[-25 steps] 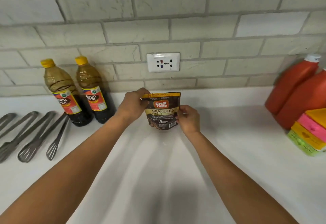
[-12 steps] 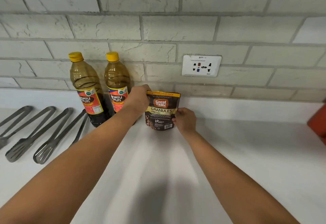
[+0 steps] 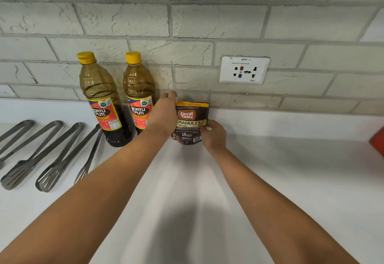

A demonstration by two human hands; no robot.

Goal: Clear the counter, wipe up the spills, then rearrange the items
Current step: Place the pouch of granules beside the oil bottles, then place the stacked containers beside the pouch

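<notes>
A brown and yellow coffee granules pouch stands upright on the white counter, close to the brick wall. My left hand holds its top left corner. My right hand pinches its right edge lower down. Just left of the pouch stand two soy sauce bottles with yellow caps, the nearer bottle partly hidden behind my left wrist.
Several metal tongs and slotted turners lie in a row at the left. A wall socket sits above and right of the pouch. A red container edge shows at the far right.
Both hands have carried the pouch left and back toward the wall, beside the bottles. My view shifted left, so the red jugs and coloured boxes left the frame.
</notes>
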